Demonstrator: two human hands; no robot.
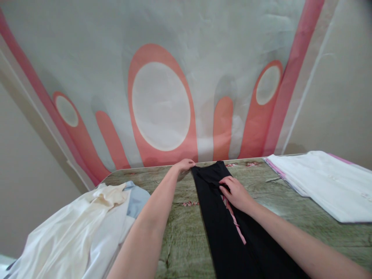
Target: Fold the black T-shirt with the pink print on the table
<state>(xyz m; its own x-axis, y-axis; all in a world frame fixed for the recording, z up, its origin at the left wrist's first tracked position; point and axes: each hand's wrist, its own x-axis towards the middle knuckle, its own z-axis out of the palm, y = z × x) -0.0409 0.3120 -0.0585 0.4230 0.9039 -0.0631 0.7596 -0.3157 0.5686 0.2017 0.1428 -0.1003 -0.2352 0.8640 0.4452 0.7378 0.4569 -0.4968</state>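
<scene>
Black trousers point(210, 217) lie lengthwise on the table, with their far end near the back edge. A narrow pink strip point(236, 228), perhaps a ribbon or drawstring, runs down the middle of the cloth. Pinched at the far left corner of the trousers is my left hand point(186, 164). My right hand point(235, 192) is closed on the black fabric a little nearer and to the right, its fingers bent over a loose fold. Part of the right side is hidden under my right forearm.
On the left is a loose heap of cream, white and light blue clothes point(75, 228). A stack of flat white garments point(322, 182) with pink edges lies at the right. The wood-patterned table point(183, 232) ends against a wall with a pink print point(162, 104).
</scene>
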